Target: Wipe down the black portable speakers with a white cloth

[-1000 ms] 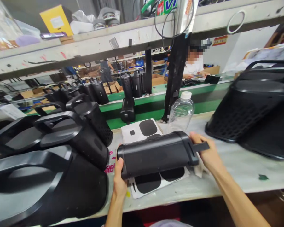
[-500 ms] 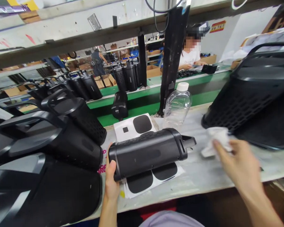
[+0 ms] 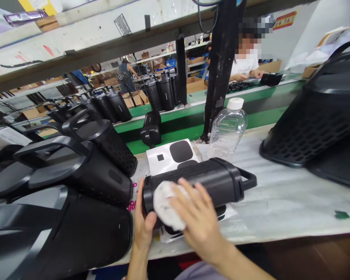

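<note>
A black housing with a loop handle (image 3: 221, 184) lies on its side in front of me, its handle pointing right. My left hand (image 3: 144, 221) grips its left end, thumb on the near edge. With spread fingers my right hand (image 3: 198, 217) presses a crumpled white cloth (image 3: 167, 206) against the housing's near side, towards the left end. Under and behind the housing are white sheets with black rounded-square stickers (image 3: 181, 151). Just beyond it stands a clear plastic bottle (image 3: 228, 126) with a white cap.
Several upright black housings (image 3: 75, 167) crowd the left side. More large black housings (image 3: 314, 116) stand at the right. A black post (image 3: 223, 66) rises behind the bottle. Past a green conveyor (image 3: 180, 134) a person (image 3: 246, 62) sits working. A shelf edge (image 3: 84, 39) crosses overhead.
My right hand has brought the white cloth from the bench at the right leftwards onto the housing. My left hand still holds the housing's left end.
</note>
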`<state>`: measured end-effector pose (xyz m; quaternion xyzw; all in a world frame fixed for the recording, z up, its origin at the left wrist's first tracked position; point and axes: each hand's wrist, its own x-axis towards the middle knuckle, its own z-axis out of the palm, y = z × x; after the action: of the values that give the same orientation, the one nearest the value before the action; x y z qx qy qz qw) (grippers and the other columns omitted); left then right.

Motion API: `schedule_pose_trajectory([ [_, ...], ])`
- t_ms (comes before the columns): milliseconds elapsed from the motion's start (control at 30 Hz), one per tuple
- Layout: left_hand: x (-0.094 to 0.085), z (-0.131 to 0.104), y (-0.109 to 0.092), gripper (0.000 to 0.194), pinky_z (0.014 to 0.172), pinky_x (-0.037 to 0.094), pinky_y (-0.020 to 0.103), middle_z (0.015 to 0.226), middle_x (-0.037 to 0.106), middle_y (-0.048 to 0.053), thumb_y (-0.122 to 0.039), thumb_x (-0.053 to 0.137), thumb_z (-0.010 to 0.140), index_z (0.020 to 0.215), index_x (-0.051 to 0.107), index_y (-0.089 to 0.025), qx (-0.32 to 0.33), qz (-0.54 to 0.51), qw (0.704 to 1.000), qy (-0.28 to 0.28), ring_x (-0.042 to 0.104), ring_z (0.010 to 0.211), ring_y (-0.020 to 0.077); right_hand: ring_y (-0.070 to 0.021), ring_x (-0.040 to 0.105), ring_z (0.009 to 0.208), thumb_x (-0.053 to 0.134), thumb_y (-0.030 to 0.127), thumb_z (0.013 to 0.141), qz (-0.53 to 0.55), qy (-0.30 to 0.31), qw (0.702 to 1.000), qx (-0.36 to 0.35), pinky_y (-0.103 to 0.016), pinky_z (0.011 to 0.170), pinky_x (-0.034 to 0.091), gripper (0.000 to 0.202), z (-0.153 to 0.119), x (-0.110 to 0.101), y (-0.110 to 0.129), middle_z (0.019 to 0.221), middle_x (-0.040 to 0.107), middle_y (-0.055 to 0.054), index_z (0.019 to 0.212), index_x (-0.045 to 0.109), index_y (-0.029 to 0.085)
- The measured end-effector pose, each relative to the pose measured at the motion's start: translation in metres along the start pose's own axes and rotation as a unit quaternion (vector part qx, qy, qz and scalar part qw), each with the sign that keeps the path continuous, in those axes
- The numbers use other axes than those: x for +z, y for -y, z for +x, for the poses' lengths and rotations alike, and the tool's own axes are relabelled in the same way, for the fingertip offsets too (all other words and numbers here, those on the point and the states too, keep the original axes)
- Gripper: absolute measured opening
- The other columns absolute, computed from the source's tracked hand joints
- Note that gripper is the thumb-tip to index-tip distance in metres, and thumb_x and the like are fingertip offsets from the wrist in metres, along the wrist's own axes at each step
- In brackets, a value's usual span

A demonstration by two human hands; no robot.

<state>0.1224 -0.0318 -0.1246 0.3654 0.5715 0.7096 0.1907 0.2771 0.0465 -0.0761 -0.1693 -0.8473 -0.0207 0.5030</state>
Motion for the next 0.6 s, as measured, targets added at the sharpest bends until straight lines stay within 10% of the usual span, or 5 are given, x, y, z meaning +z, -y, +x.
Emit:
schedule_pose_trajectory([
  [133, -0.014, -0.001, -0.011, 0.106, 0.117, 0.033, 0.033, 0.155, 0.044, 0.005, -0.052, 0.085, 0.059, 0.151, 0.035, -0.033, 0.099, 0.070, 0.986, 0.117, 0.042, 0.142, 0.0278, -0.0331, 0.056, 0.125, 0.048, 0.019, 0.096, -0.154, -0.014, 0.978, 0.140, -0.054, 0.108, 0.037, 0.028, -0.005, -0.042, -0.072, 0.118, 0.070, -0.015, 0.119, 0.061, 0.012],
  [233, -0.026, -0.005, -0.019, 0.128, 0.120, 0.025, 0.042, 0.166, 0.020, 0.006, -0.035, 0.086, 0.062, 0.157, -0.001, -0.035, 0.038, 0.164, 0.962, 0.214, 0.028, 0.149, 0.0293, -0.0328, 0.057, 0.125, 0.047, 0.023, 0.097, -0.154, 0.003, 0.977, 0.147, -0.051, 0.105, 0.043, 0.031, -0.011, -0.054, -0.093, 0.120, 0.068, -0.017, 0.123, 0.060, 0.012],
  [367, -0.024, -0.014, -0.019, 0.143, 0.120, 0.019, 0.056, 0.167, 0.007, 0.014, -0.043, 0.088, 0.060, 0.153, -0.020, -0.032, -0.035, 0.139, 0.965, 0.220, 0.021, 0.150, 0.0361, -0.0284, 0.060, 0.123, 0.048, 0.010, 0.093, -0.125, 0.013, 0.987, 0.099, -0.050, 0.111, 0.040, 0.036, -0.010, -0.034, -0.050, 0.128, 0.065, -0.017, 0.128, 0.055, 0.010],
  [600, -0.013, -0.024, -0.013, 0.123, 0.119, 0.030, 0.052, 0.156, 0.037, 0.019, -0.035, 0.085, 0.063, 0.157, 0.005, -0.025, -0.040, 0.107, 0.979, 0.167, 0.042, 0.141, 0.0366, -0.0240, 0.058, 0.125, 0.041, 0.003, 0.086, 0.025, 0.059, 0.998, -0.006, -0.043, 0.112, 0.042, 0.038, 0.013, 0.012, 0.040, 0.127, 0.067, -0.014, 0.115, 0.066, 0.008],
])
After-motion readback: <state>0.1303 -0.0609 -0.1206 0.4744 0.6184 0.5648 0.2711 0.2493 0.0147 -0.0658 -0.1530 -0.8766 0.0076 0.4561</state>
